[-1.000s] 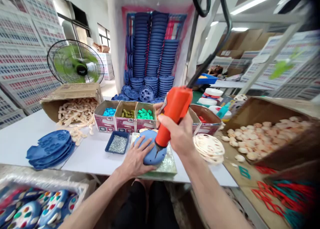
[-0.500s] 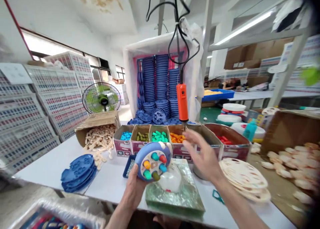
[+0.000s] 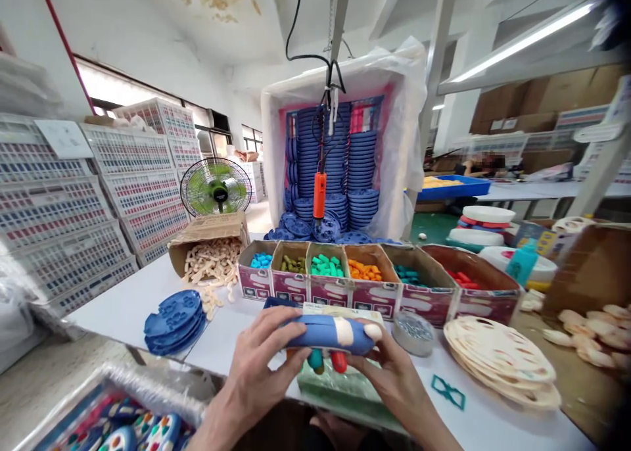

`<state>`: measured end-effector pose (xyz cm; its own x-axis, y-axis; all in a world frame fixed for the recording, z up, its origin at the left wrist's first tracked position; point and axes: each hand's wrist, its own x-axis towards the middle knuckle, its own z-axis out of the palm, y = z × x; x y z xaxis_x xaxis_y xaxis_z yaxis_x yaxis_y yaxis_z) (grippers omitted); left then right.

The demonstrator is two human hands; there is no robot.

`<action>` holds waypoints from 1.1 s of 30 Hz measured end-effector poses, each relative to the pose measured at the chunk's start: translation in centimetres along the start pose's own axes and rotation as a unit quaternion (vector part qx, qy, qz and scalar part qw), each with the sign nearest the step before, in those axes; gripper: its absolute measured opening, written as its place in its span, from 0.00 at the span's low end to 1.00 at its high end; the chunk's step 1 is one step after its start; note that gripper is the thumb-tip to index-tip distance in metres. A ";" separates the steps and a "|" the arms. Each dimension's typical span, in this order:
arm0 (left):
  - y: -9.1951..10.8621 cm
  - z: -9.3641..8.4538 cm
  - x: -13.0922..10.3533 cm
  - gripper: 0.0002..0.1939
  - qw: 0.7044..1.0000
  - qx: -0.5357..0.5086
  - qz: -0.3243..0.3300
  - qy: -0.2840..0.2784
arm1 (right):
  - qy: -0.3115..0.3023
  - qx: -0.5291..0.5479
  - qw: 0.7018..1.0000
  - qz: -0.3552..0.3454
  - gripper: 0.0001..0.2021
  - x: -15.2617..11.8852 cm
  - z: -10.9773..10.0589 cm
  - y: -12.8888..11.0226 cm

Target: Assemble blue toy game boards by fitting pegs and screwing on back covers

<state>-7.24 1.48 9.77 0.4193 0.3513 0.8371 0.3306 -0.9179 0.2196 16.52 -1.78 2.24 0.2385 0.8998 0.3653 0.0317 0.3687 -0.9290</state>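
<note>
A round blue toy with coloured pegs is held edge-on in front of me, its pegs pointing down. My left hand is closed around its left side, thumb below and fingers on top. My right hand grips the right side beside a cream knob. A teal peg and a red peg show clearly underneath. Below the toy lies a green, plastic-wrapped block, partly hidden by my hands. The orange electric screwdriver hangs on its cable beyond the toy.
Behind the hands stands a row of card bins with coloured pegs. Blue discs lie left; cream plates, a round tin and a teal piece lie right. A crate of finished-looking toys sits lower left.
My right hand has come down from near the screwdriver and taken the toy's right side. The toy has been tipped from pegs facing me to pegs down. The screwdriver now hangs further left.
</note>
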 end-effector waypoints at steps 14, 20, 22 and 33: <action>-0.3 1.7 -1.0 0.18 0.995 0.080 0.033 0.045 | 0.064 -0.189 0.964 -0.178 0.18 -1.4 -0.1 1.7; -0.9 1.5 -0.9 0.16 0.999 0.041 0.000 0.000 | 0.062 -0.226 0.944 -0.233 0.16 -1.6 -0.5 1.6; -1.0 1.0 -0.7 0.15 0.999 0.020 -0.009 -0.041 | 0.054 -0.219 0.950 -0.216 0.16 -1.7 -0.8 1.6; -1.3 0.6 -0.9 0.36 0.960 -0.144 -0.167 -0.170 | -0.006 -0.159 0.986 -0.048 0.22 -2.0 -2.3 3.6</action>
<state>-7.56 2.46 8.45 0.5986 0.6295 0.4954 0.2664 -0.7397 0.6180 18.35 -2.77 -1.98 0.2086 0.8672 0.4521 0.3572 0.3628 -0.8607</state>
